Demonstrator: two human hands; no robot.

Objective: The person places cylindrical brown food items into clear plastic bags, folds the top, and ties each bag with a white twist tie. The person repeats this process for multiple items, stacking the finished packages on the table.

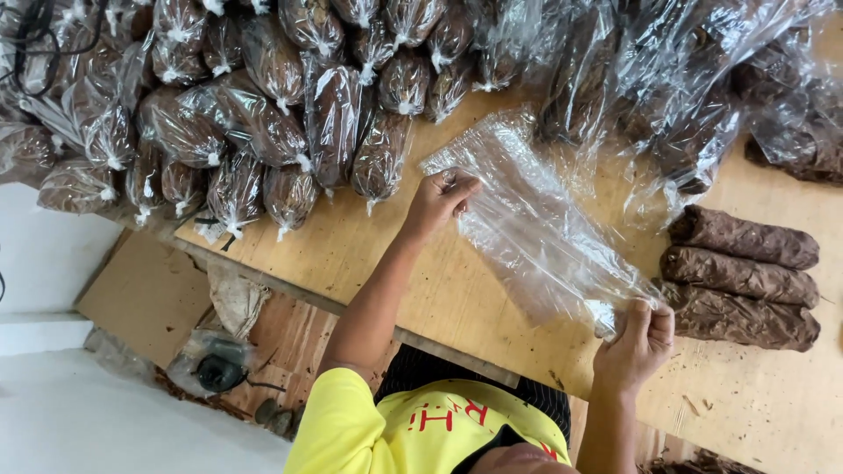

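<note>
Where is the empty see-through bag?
In the head view, the clear bag lies mid-table, stretched between the left hand and right hand, left of three brown leaf rolls.

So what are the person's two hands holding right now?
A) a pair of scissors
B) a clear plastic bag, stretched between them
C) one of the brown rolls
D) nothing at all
B: the left hand and the right hand each pinch an end of the empty clear plastic bag over the wooden table; the bare brown rolls lie untouched beside it.
</note>
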